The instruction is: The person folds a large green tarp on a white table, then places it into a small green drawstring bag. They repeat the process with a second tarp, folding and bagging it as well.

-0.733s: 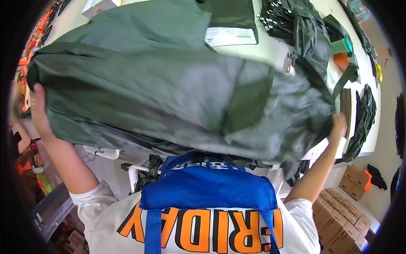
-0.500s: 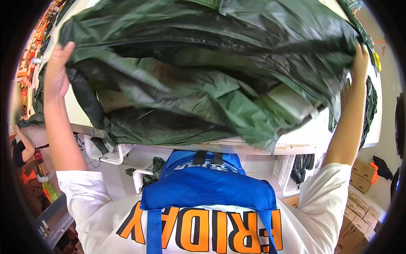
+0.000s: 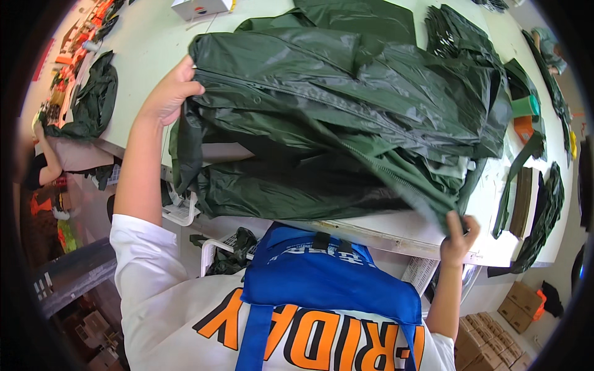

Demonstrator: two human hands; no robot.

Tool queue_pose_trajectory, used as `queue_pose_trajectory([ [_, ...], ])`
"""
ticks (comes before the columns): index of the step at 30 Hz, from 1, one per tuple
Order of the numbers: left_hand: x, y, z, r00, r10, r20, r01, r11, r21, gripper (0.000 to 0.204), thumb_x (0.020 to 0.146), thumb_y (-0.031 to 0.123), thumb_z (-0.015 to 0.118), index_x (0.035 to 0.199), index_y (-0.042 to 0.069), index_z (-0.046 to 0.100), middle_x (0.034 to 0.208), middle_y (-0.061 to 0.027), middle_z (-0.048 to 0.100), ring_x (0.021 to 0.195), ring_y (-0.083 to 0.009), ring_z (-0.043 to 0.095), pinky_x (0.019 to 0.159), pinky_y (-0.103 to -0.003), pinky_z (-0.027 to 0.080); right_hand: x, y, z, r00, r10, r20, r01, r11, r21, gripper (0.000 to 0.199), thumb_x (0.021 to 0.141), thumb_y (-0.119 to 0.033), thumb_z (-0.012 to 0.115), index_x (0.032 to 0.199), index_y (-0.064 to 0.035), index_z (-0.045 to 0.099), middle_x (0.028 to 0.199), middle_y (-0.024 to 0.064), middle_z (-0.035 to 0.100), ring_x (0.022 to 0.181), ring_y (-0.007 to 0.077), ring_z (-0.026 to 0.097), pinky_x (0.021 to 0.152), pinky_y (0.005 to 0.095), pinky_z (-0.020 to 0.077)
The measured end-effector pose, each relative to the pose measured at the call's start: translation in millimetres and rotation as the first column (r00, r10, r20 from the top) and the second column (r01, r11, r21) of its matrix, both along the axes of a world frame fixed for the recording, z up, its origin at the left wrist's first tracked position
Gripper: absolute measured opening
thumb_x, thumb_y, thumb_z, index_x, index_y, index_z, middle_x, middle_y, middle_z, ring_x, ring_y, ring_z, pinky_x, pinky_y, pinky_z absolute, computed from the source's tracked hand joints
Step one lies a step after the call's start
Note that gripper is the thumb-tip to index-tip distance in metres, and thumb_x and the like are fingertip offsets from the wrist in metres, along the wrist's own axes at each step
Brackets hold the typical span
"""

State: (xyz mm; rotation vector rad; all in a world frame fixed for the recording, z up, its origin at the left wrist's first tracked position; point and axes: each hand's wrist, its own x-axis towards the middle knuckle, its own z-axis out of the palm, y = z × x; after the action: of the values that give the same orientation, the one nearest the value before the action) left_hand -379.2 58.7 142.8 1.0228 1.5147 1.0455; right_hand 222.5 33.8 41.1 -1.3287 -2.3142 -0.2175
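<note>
A dark green rain jacket [image 3: 278, 62] of thin shiny fabric is spread over the near part of the white table. Its zip front gapes, and folds hide much of the inside. My left hand [image 3: 173, 93] pinches the upper left corner of the jacket. Close to the table's front edge, my right hand [image 3: 459, 238] grips the lower end of the zip edge, which runs slanting across the front. The lower fabric hangs along the table edge.
More dark green garments lie behind the jacket, with a stack [image 3: 461, 37] at the back right. A white box [image 3: 201, 7] stands far left on the table [image 3: 142, 37]. White baskets [image 3: 213, 256] are below. Another person's arm [image 3: 51, 157] shows at left; cardboard boxes [image 3: 489, 340] fill the lower right.
The jacket has come down from a raised, stretched position onto the table. My left hand has moved right; my right hand has dropped toward the near edge and now holds the zip edge.
</note>
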Motion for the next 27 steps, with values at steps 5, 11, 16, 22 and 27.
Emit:
queue_pose_trajectory([
  [5, 6, -5, -12, 0.992, -0.113, 0.063, 0.117, 0.992, -0.052, 0.074, 0.07, -0.011, 0.044, 0.142, 0.0, 0.031, 0.132, -0.0098, 0.048, 0.115, -0.0154, 0.05, 0.097, -0.029, 0.039, -15, 1, 12, 0.935, 0.334, 0.12, -0.092, 0.554, -0.828, 0.042, 0.07, 0.001, 0.064, 0.106, -0.0206, 0.071, 0.102, 0.0114, 0.058, 0.096, 0.028, 0.056, 0.08, 0.0399, 0.0466],
  [11, 33, -23, 6, 0.995, -0.079, 0.06, 0.074, 0.994, 0.081, 0.079, 0.067, -0.012, 0.043, 0.144, 0.0, 0.028, 0.144, -0.0087, 0.039, 0.133, -0.0165, 0.036, 0.108, -0.028, 0.027, -179, 71, 34, 0.862, 0.224, -0.455, -0.489, 0.604, -0.629, 0.023, 0.087, -0.01, 0.06, 0.107, -0.0018, 0.065, 0.099, 0.0156, 0.065, 0.087, 0.0287, 0.063, 0.077, 0.0338, 0.0495],
  [16, 46, -24, 27, 0.988, -0.146, -0.048, 0.151, 0.979, 0.137, 0.075, 0.068, -0.012, 0.045, 0.142, -0.001, 0.031, 0.142, -0.0066, 0.039, 0.132, -0.0159, 0.035, 0.109, -0.028, 0.025, -320, 81, 44, 0.647, -0.097, -0.757, -0.734, 0.19, -0.652, 0.036, 0.092, -0.031, 0.059, 0.09, 0.0048, 0.064, 0.078, 0.0061, 0.065, 0.068, 0.0124, 0.053, 0.066, 0.028, 0.0458],
  [22, 47, -19, 18, 0.968, -0.068, -0.24, 0.111, 0.979, 0.172, 0.052, 0.085, 0.006, 0.062, 0.133, -0.002, 0.042, 0.126, -0.0067, 0.053, 0.114, -0.0135, 0.049, 0.099, -0.03, 0.038, -326, 82, 59, 0.718, 0.207, -0.665, -0.669, 0.472, -0.574, 0.029, 0.089, -0.028, 0.061, 0.083, -0.0002, 0.062, 0.072, 0.016, 0.058, 0.069, 0.0269, 0.055, 0.067, 0.0366, 0.0448],
  [27, 36, -8, 48, 0.993, 0.113, -0.025, -0.1, 0.949, 0.299, 0.044, 0.09, 0.013, 0.06, 0.13, 0.002, 0.046, 0.12, -0.0078, 0.059, 0.106, -0.0161, 0.058, 0.095, -0.031, 0.044, -197, 113, 28, 0.901, 0.16, -0.404, -0.425, 0.516, -0.744, 0.027, 0.09, -0.021, 0.059, 0.078, 0.0026, 0.056, 0.07, 0.0098, 0.052, 0.068, 0.0181, 0.049, 0.067, 0.0313, 0.0418],
])
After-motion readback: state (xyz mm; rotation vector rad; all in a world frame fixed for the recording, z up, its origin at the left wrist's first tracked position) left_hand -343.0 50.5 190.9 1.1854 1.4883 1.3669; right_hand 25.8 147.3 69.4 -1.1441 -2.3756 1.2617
